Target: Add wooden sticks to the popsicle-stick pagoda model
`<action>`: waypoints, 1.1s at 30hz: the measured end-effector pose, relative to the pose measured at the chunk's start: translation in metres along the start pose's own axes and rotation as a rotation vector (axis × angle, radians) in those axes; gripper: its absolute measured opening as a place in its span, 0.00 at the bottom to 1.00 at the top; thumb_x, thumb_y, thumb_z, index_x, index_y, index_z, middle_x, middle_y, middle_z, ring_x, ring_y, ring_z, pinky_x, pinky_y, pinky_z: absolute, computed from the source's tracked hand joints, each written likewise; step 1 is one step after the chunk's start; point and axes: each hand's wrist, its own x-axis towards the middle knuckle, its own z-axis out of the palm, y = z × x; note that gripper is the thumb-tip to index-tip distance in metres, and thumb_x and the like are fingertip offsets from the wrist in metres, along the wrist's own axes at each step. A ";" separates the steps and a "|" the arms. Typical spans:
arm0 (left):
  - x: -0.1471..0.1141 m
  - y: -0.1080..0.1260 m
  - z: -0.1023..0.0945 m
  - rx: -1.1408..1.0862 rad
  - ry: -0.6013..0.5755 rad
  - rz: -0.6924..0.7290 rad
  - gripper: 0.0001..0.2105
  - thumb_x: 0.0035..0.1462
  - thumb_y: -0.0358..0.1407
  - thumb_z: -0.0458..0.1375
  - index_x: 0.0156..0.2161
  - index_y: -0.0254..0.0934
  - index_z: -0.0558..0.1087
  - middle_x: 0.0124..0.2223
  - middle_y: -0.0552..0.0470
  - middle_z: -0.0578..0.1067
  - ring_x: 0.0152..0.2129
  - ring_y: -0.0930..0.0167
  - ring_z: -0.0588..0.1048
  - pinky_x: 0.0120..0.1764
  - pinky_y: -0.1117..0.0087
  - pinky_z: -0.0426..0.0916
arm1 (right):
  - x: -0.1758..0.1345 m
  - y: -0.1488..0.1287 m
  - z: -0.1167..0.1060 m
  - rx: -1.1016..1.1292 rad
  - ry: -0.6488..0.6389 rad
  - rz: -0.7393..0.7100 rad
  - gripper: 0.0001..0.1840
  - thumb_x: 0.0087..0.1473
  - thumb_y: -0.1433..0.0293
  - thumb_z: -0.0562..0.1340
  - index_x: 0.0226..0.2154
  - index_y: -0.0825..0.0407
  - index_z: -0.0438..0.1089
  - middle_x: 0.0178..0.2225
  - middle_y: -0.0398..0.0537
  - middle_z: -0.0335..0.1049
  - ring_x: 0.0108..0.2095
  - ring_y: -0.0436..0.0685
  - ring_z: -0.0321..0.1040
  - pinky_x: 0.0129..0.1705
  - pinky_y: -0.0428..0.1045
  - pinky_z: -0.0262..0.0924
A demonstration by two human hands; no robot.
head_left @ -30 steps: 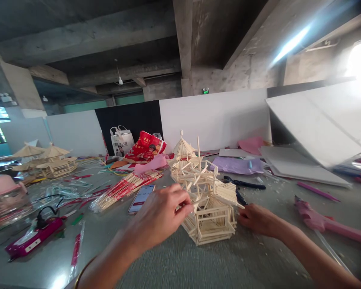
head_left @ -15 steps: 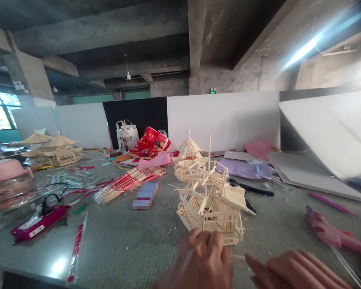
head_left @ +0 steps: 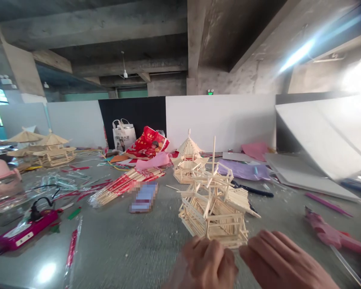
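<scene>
From the head camera, a little house made of thin wooden sticks (head_left: 213,210) stands on the grey table (head_left: 123,249), close to the person. One tall stick pokes straight up from its top.

The left hand (head_left: 209,263) is at the bottom edge of the picture, just in front of the stick house. Its fingers are curled in and its knuckles point at the base of the house. They look very close to the bottom sticks, but the hand is blurry, so I cannot tell if it is holding anything.

The right hand (head_left: 281,261) is just beside the left one, at the right front corner of the house. Its fingers are together and bent a little. Its fingertips come up near the base, and I cannot tell if they touch it or grip it.

Behind the house stands a smaller stick tower (head_left: 188,158) with a pointed roof. To the left lies a bundle of sticks in red wrappers (head_left: 124,185), with a phone (head_left: 144,196) just beside it. A pink glue gun (head_left: 331,235) lies to the right, well apart from the hands. Far to the left stand more stick houses (head_left: 45,150) with wide roofs.
</scene>
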 end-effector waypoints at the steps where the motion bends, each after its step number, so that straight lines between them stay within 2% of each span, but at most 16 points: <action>1: 0.000 -0.003 -0.004 0.001 0.013 0.012 0.06 0.56 0.29 0.51 0.33 0.38 0.70 0.22 0.57 0.69 0.18 0.73 0.70 0.22 0.71 0.65 | 0.001 0.005 -0.003 -0.007 -0.054 0.016 0.15 0.60 0.75 0.49 0.30 0.52 0.68 0.25 0.43 0.64 0.26 0.52 0.59 0.29 0.49 0.52; 3: -0.002 -0.010 -0.010 -0.021 -0.027 -0.013 0.06 0.57 0.31 0.51 0.36 0.38 0.70 0.25 0.56 0.70 0.20 0.72 0.71 0.24 0.70 0.67 | 0.006 0.016 -0.006 -0.016 -0.113 0.064 0.15 0.61 0.72 0.47 0.31 0.52 0.68 0.27 0.45 0.63 0.27 0.53 0.58 0.29 0.49 0.51; 7: -0.010 -0.024 -0.015 -0.079 -0.235 -0.169 0.06 0.57 0.32 0.51 0.37 0.40 0.70 0.30 0.54 0.72 0.25 0.70 0.73 0.28 0.68 0.69 | 0.019 0.035 0.000 -0.037 -0.162 0.140 0.15 0.61 0.71 0.47 0.28 0.52 0.66 0.27 0.45 0.61 0.29 0.54 0.57 0.31 0.50 0.52; 12: -0.018 -0.033 -0.010 -0.101 -0.434 -0.292 0.07 0.58 0.32 0.50 0.35 0.41 0.71 0.33 0.52 0.73 0.28 0.69 0.73 0.31 0.68 0.68 | 0.036 0.040 0.019 -0.066 -0.213 0.151 0.08 0.53 0.74 0.59 0.24 0.53 0.62 0.28 0.44 0.59 0.29 0.54 0.56 0.30 0.50 0.51; 14: -0.019 -0.036 -0.009 -0.113 -0.490 -0.333 0.08 0.58 0.32 0.49 0.34 0.41 0.71 0.33 0.52 0.73 0.29 0.69 0.73 0.32 0.68 0.67 | 0.041 0.039 0.022 -0.085 -0.220 0.155 0.08 0.48 0.77 0.62 0.23 0.53 0.62 0.27 0.44 0.59 0.29 0.54 0.56 0.30 0.49 0.51; 18: -0.019 -0.042 -0.007 -0.154 -0.568 -0.413 0.09 0.58 0.31 0.49 0.33 0.40 0.72 0.33 0.52 0.73 0.30 0.70 0.73 0.31 0.71 0.65 | 0.043 0.044 0.017 -0.103 -0.225 0.193 0.09 0.48 0.79 0.61 0.23 0.53 0.62 0.27 0.43 0.58 0.29 0.54 0.56 0.29 0.49 0.51; 25: -0.031 -0.047 0.003 -0.210 -0.672 -0.478 0.09 0.57 0.31 0.51 0.30 0.39 0.72 0.31 0.54 0.74 0.29 0.72 0.73 0.31 0.74 0.62 | 0.034 0.067 0.003 -0.064 -0.225 0.229 0.10 0.59 0.72 0.51 0.32 0.51 0.67 0.30 0.45 0.60 0.33 0.55 0.57 0.36 0.54 0.56; 33: -0.040 -0.050 0.005 -0.272 -0.716 -0.621 0.06 0.54 0.31 0.54 0.30 0.38 0.73 0.32 0.54 0.75 0.30 0.73 0.73 0.33 0.75 0.61 | 0.032 0.064 -0.004 -0.048 -0.165 0.235 0.14 0.62 0.69 0.48 0.34 0.52 0.68 0.30 0.46 0.62 0.32 0.55 0.60 0.35 0.55 0.60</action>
